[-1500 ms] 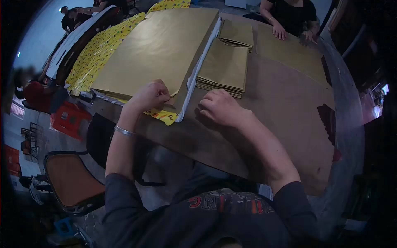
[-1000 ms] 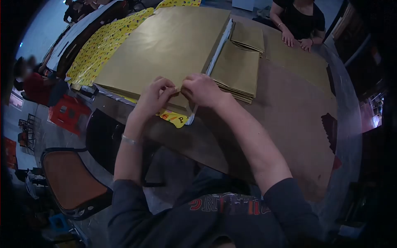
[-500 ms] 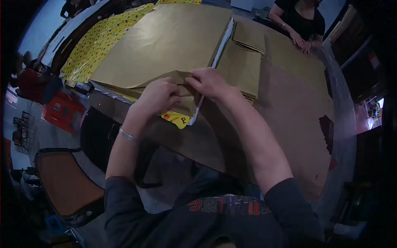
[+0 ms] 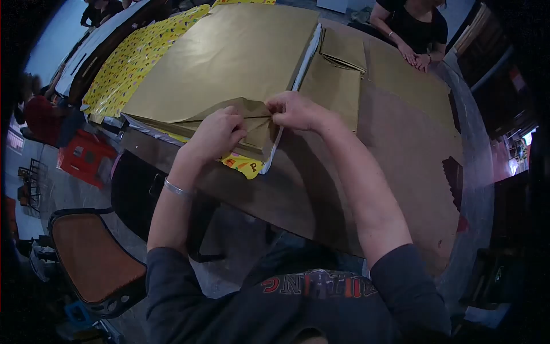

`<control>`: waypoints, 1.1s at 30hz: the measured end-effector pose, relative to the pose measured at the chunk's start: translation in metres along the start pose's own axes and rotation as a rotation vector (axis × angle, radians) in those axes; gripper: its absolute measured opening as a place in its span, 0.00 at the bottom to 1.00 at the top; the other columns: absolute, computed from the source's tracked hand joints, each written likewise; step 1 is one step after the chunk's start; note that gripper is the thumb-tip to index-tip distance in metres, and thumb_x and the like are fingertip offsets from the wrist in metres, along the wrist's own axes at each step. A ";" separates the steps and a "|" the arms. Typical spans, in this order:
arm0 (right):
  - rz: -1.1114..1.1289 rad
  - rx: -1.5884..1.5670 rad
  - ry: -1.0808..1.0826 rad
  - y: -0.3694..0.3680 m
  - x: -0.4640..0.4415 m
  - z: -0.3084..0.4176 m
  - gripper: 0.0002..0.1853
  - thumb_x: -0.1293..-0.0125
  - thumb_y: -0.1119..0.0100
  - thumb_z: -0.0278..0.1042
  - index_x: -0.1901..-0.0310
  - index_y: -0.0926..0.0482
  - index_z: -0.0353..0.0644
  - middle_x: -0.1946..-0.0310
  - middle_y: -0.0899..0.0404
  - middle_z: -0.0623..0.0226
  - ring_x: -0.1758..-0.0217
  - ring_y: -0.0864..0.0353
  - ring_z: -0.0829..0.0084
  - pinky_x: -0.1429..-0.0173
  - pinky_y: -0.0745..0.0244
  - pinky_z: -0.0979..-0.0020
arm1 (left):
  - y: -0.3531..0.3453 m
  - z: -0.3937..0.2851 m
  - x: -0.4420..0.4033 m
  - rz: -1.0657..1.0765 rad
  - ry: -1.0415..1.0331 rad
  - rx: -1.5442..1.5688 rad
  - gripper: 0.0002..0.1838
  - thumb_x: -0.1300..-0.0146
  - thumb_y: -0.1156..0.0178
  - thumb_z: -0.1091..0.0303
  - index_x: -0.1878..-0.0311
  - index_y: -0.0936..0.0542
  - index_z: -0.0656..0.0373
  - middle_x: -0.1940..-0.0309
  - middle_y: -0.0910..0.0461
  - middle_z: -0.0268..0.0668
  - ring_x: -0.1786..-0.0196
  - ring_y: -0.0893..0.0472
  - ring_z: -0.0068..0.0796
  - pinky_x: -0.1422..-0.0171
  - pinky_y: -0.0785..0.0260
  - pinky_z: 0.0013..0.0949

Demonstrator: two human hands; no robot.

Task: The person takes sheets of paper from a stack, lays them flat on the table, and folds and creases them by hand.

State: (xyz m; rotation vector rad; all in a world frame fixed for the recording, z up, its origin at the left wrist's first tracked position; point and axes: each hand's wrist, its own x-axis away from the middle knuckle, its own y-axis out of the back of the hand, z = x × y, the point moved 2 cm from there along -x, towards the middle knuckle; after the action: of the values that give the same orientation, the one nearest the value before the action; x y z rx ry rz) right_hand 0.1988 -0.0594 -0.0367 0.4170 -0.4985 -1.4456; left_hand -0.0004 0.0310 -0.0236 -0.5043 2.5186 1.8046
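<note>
In the head view, we read "P" on the yellow sheet [image 4: 245, 165]. Our right hand [image 4: 295, 112] pinches the brown sheet [image 4: 223, 63] by its raised near corner, atop the stack [image 4: 259, 152]; our left hand [image 4: 217, 133] half-curls against it, grip unclear.

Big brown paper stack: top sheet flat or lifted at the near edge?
Lifted there: the top sheet bulges up between the left hand and right hand, with more paper showing beneath. Farther back it lies flat.

It looks like a paper workshop: stacked brown paper [image 4: 229, 63] on a broad worktable [image 4: 395, 172] at centre, a co-worker [image 4: 424, 31] upper right.
</note>
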 end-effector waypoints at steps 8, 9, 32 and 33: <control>-0.038 0.135 0.106 -0.003 0.001 -0.007 0.17 0.43 0.43 0.22 0.50 0.20 0.37 0.64 0.18 0.66 0.62 0.20 0.74 0.57 0.23 0.70 | 0.000 -0.002 0.003 -0.036 0.027 0.064 0.07 0.41 0.37 0.69 0.67 0.21 0.63 0.64 0.23 0.46 0.56 0.22 0.50 0.49 0.28 0.45; -0.054 0.214 0.162 -0.003 0.001 -0.004 0.17 0.42 0.41 0.23 0.50 0.20 0.36 0.63 0.18 0.64 0.61 0.19 0.72 0.56 0.23 0.69 | 0.001 -0.003 0.003 -0.036 0.027 0.064 0.07 0.41 0.37 0.69 0.67 0.21 0.63 0.64 0.23 0.46 0.56 0.22 0.50 0.49 0.28 0.45; -0.342 0.247 0.085 -0.013 -0.006 0.001 0.17 0.33 0.41 0.44 0.64 0.21 0.35 0.70 0.21 0.52 0.66 0.21 0.57 0.60 0.28 0.60 | 0.007 -0.020 0.011 -0.068 0.067 0.073 0.14 0.48 0.30 0.58 0.64 0.16 0.58 0.66 0.19 0.43 0.60 0.19 0.48 0.55 0.27 0.45; -0.320 0.242 0.073 -0.012 -0.006 0.001 0.17 0.34 0.41 0.44 0.64 0.21 0.35 0.70 0.21 0.52 0.66 0.21 0.57 0.60 0.28 0.60 | 0.008 -0.018 0.009 -0.035 0.053 0.072 0.14 0.48 0.30 0.59 0.64 0.15 0.58 0.66 0.19 0.43 0.61 0.19 0.48 0.55 0.27 0.44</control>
State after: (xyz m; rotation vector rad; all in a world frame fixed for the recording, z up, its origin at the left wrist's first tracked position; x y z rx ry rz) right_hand 0.1878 -0.0544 -0.0429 0.7674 -0.5677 -1.6752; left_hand -0.0073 0.0142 -0.0117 -0.5978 2.5809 1.7047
